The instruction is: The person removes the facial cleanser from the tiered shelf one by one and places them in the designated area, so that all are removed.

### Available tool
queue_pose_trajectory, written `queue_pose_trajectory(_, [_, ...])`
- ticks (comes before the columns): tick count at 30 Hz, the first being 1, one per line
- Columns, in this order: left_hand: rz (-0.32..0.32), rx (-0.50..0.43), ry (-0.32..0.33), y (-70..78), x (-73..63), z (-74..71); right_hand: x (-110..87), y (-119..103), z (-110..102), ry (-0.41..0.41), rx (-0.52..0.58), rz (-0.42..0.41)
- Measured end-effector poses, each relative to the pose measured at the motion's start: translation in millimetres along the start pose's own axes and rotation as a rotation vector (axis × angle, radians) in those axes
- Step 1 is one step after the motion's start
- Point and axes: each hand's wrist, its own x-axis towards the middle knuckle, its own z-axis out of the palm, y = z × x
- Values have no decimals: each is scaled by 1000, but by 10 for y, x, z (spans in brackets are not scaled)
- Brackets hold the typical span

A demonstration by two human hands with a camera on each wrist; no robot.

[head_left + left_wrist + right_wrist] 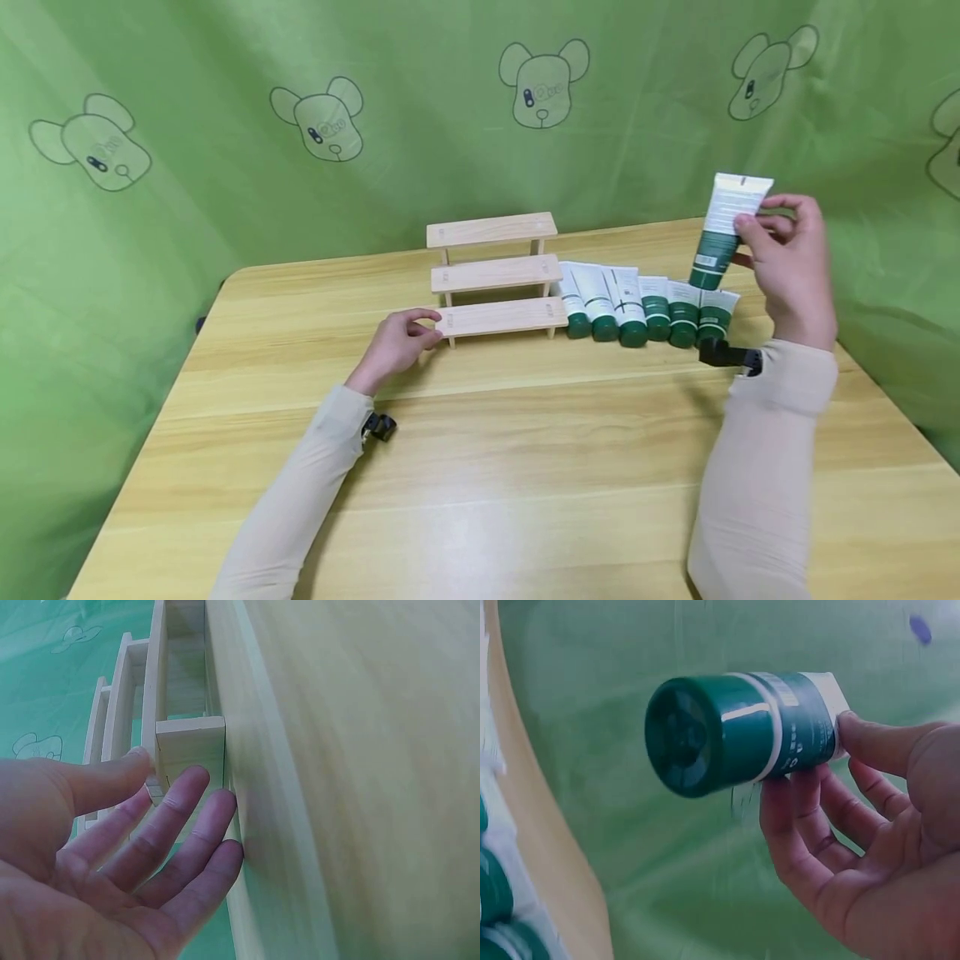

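Observation:
My right hand (pixel 797 258) holds a white and green squeeze tube (pixel 726 225) up above the table, pinched between thumb and fingers with its green cap pointing down. In the right wrist view the tube's round green cap (pixel 682 739) faces the camera. My left hand (pixel 397 342) is at the left end of a three-step wooden display stand (pixel 502 317); in the left wrist view, the thumb and index finger pinch the end of its lowest plank (pixel 154 784), while the other fingers extend loosely beside the leg.
Several more white and green tubes (pixel 632 321) lie in a row right of the stand, caps toward me. All of this is on a light wooden table (pixel 465 467). A green curtain (pixel 420 167) printed with bear heads hangs behind it.

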Motion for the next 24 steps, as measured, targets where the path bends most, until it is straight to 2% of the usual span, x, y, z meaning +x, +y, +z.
queue_pose_trajectory(3, [-5, 4, 3, -7, 4, -6, 17, 78, -128, 46, -44, 11])
queue_pose_trajectory(7, [-13, 6, 2, -10, 5, -4, 34, 149, -257, 91, -185, 39])
queue_pose_trajectory(12, [-13, 4, 6, -1, 0, 0, 46, 253, -421, 99, -406, 101])
queue_pose_trajectory(14, [-10, 6, 7, 0, -3, 3, 46, 303, -502, 89, -449, 132])
queue_pose_trajectory(16, [-6, 10, 7, 0, -6, 4, 47, 352, -594, 78, -418, 164])
queue_pose_trajectory(21, [-1, 19, 2, 3, -14, 8, 53, 459, -846, 79, -259, 267])
queue_pose_trajectory(24, [-4, 16, 4, 7, -15, 8, 79, 529, -972, 85, -274, 332])
